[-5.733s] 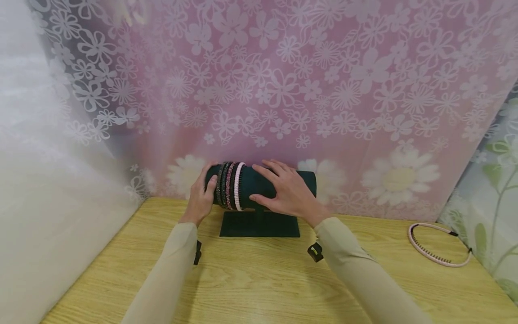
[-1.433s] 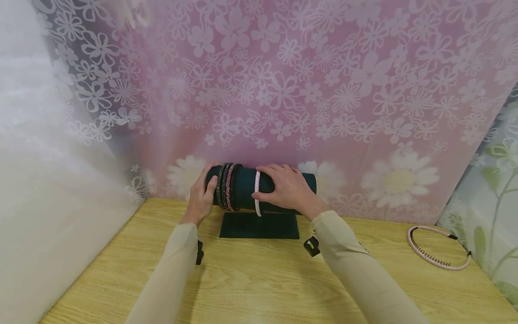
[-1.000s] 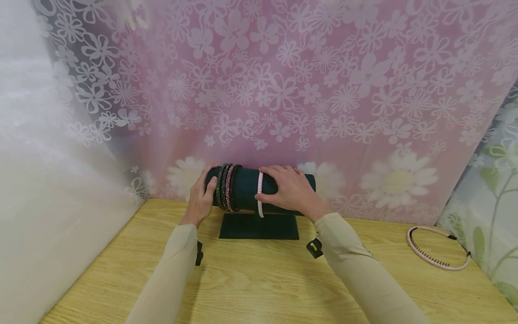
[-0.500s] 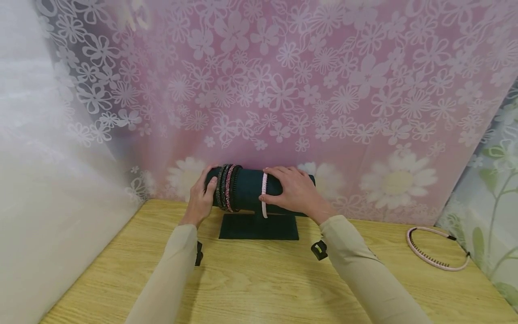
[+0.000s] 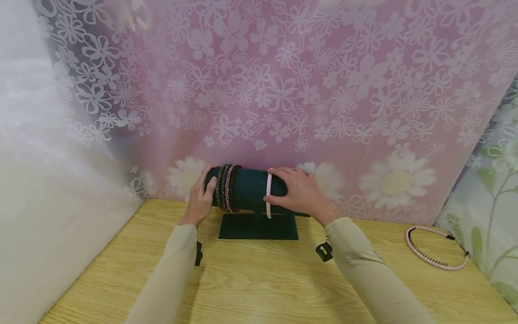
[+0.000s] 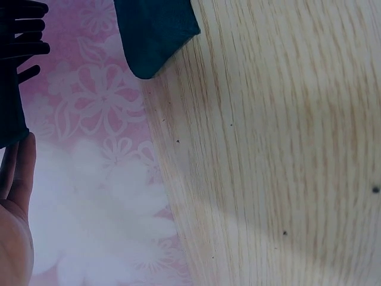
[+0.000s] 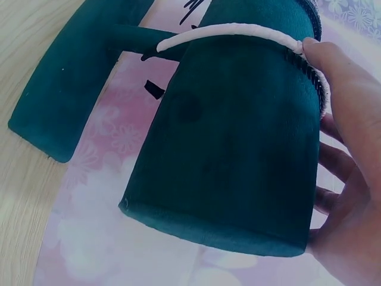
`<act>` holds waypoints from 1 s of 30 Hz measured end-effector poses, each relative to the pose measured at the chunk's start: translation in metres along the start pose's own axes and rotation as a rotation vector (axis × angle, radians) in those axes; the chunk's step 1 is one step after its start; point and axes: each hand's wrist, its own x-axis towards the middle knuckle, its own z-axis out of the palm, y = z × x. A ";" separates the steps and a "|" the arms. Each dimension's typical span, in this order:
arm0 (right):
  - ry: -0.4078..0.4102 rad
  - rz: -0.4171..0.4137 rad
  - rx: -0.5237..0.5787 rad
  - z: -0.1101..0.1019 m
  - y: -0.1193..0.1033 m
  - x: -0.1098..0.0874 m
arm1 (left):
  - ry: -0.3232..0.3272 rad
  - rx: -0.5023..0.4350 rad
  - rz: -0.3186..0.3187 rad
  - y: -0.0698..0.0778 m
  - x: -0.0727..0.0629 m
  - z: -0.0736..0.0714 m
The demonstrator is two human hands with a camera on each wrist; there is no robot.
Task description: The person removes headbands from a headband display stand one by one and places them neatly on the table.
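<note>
A dark green T-bar headband stand [image 5: 251,189] has a padded roll above a flat base. My left hand [image 5: 199,200] grips the roll's left end, thumb in front and fingers behind. Just beside that thumb, several dark and glittery headbands [image 5: 227,188] sit packed together round the roll, one with pink sparkle. My right hand [image 5: 302,192] holds a pale pink headband [image 5: 269,198] right of the roll's middle, thumb on its front and fingers over the top. In the right wrist view, the thumb presses the pink band [image 7: 232,30], and dark comb teeth line its inner side.
Another pink headband [image 5: 421,255] with comb teeth lies on the wooden table [image 5: 251,279] at the right. A pink floral curtain [image 5: 283,90] hangs close behind the stand. White sheeting [image 5: 60,180] borders the left, and a leafy print sheet [image 5: 491,216] the right.
The pink headband stood beside the dark ones; my right hand has taken hold of it and slid it rightward along the roll. My left hand stays in place.
</note>
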 end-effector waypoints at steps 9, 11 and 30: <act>-0.001 0.008 0.004 -0.002 0.005 -0.006 | 0.007 -0.007 0.008 0.001 -0.001 0.000; 0.001 0.004 0.002 -0.002 0.007 -0.006 | 0.007 -0.005 0.008 0.001 -0.001 0.000; 0.022 0.002 0.035 -0.002 0.019 -0.016 | 0.020 0.004 0.000 0.002 0.000 0.001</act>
